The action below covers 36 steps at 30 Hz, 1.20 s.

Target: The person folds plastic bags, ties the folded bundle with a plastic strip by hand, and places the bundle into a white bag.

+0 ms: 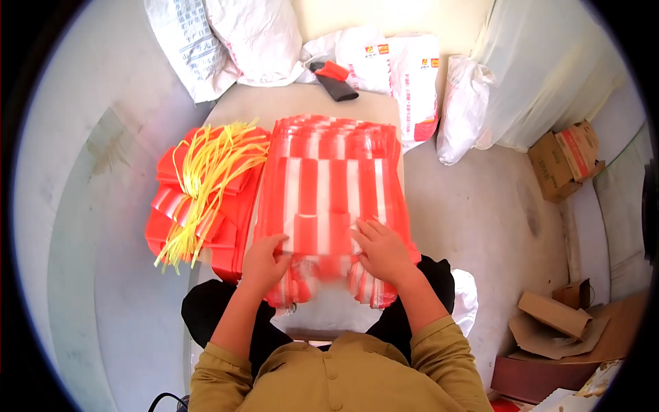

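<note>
A thick stack of red-and-white striped plastic bags (pixel 329 182) lies in front of me, its near ends hanging bunched over the table edge. My left hand (pixel 266 262) is at the left near edge of the stack, its fingers bent around the top striped bag (pixel 318 235). On the right side of that same bag rests my right hand (pixel 384 253), fingers spread across the plastic. The bag's near edge is blurred between my hands. Left of the stack, a bundle of yellow strips (pixel 206 185) lies over folded red bags (pixel 165 223).
A grey-and-red cloth piece (pixel 336 86) lies at the table's far end (pixel 254 103). White printed sacks (pixel 415 82) stand behind it, and another white sack (pixel 463 106) leans to the right. Cardboard boxes (pixel 563 161) and flattened cardboard (pixel 556 326) are on the right-hand floor.
</note>
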Available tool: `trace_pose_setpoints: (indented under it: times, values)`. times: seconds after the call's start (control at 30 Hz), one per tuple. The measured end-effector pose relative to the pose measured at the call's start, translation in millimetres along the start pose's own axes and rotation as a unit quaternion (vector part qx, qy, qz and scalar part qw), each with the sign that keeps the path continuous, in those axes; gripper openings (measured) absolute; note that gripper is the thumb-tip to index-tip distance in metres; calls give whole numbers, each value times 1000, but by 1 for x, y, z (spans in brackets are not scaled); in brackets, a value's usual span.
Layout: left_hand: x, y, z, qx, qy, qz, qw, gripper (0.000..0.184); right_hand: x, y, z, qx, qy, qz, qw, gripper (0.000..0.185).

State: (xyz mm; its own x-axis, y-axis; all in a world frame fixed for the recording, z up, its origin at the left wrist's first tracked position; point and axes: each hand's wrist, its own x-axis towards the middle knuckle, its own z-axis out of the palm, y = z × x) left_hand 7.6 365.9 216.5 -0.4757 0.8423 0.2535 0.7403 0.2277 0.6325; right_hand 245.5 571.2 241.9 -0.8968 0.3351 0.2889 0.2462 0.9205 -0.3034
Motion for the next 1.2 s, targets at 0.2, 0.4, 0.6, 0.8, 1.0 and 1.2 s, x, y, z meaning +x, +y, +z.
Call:
trace_pose_setpoints:
  times: [0.2, 0.4, 0.6, 0.8, 1.0, 1.2]
  values:
    - [4, 6, 6, 77, -3, -15, 997, 46, -4, 9, 18, -27, 32, -21, 999, 48]
    - [4, 0, 14, 82, 59, 33, 994, 39, -7, 8, 20, -48, 22, -22, 998, 51]
    - [4, 4, 5, 70, 95, 56, 991, 29, -5, 9, 14, -59, -2, -13, 998, 40]
    - [8, 12, -15, 18, 117, 123, 985, 21, 0, 2, -26, -32, -95, 65, 993, 25]
    - [6, -9, -17, -221, -19, -80, 972, 13, 10, 3, -50, -5, -129, 128, 983, 22]
    - [35, -1, -9, -158, 59, -124, 978, 20, 44, 35, -39, 38, -57, 185, 980, 26]
